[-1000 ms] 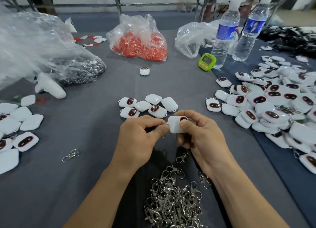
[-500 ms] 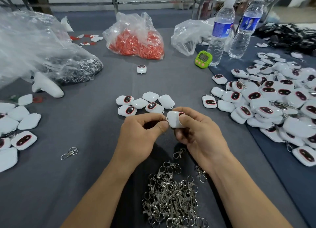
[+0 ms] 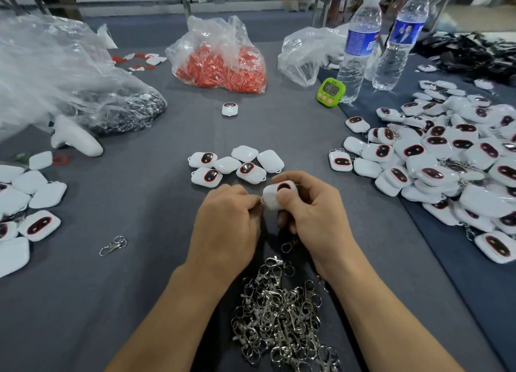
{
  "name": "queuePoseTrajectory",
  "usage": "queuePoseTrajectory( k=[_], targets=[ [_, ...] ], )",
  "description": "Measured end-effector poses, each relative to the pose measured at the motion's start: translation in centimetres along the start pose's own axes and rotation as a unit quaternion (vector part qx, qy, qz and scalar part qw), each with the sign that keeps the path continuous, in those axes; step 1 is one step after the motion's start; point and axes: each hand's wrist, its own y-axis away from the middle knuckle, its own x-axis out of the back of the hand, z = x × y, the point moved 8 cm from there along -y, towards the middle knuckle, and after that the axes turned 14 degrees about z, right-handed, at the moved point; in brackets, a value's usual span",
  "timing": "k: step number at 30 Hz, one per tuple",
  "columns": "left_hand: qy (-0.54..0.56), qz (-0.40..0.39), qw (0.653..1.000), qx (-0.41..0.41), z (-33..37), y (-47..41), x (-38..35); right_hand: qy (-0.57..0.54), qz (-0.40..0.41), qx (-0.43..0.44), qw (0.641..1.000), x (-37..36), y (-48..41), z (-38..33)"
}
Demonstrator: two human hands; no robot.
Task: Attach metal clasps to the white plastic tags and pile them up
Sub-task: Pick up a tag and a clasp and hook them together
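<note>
A table (image 3: 139, 302) covered in grey cloth fills the view.

A large clear plastic bag (image 3: 55, 73) lies at 10 o'clock. A broad pile of tags (image 3: 446, 159), white with dark oval faces, is spread at 3 o'clock, and several of them show metal rings. A smaller group of tags (image 3: 28, 198) lies at 9 o'clock. A bag of red parts (image 3: 220, 62) stands at 12 o'clock. A heap of clasps (image 3: 282, 313) lies at 6 o'clock, between the two forearms. Two water bottles (image 3: 360, 45) stand upright at 1 o'clock.

Both forearms enter from the lower edge and converge at the centre.

- The left hand (image 3: 226, 226) is turned back-up, with its fingers curled. Its fingertips are closed on the left edge of the held tag (image 3: 276, 196). Whether a clasp is gripped between them cannot be told, as the fingertips are hidden.
- The right hand (image 3: 315, 221) is wrapped around the same tag. The thumb is laid across the tag's front and the fingers are curled behind and beneath it.
- The held tag is raised clear of the cloth, face up, just above the heap of clasps.

A cluster of six tags (image 3: 237, 166) lies just beyond the hands, towards 12 o'clock. A green timer (image 3: 331, 92) stands beside the nearer bottle. A single clasp (image 3: 113, 245) lies apart at 8 o'clock.
</note>
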Motion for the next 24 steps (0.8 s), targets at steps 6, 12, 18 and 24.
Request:
queuePoseTrajectory(
  k=[6,12,18,24],
  targets=[
    [0.254,-0.018,0.934,0.249,-2.0,-0.1,-0.7,-0.125,-0.005,-0.116,0.985,0.4,-0.3,0.4],
    [0.348,-0.026,0.889,0.296,-1.6,-0.1,-1.0,-0.187,-0.021,-0.164,0.968,0.1,0.0,0.4],
    [-0.026,0.038,0.998,0.038,0.5,0.1,1.0,-0.078,-0.007,-0.049,0.996,-0.3,0.7,-0.2],
    [0.072,0.076,0.99,0.094,-0.4,-0.2,1.3,-0.106,0.001,-0.08,0.991,-0.3,0.1,0.3]
  ],
)
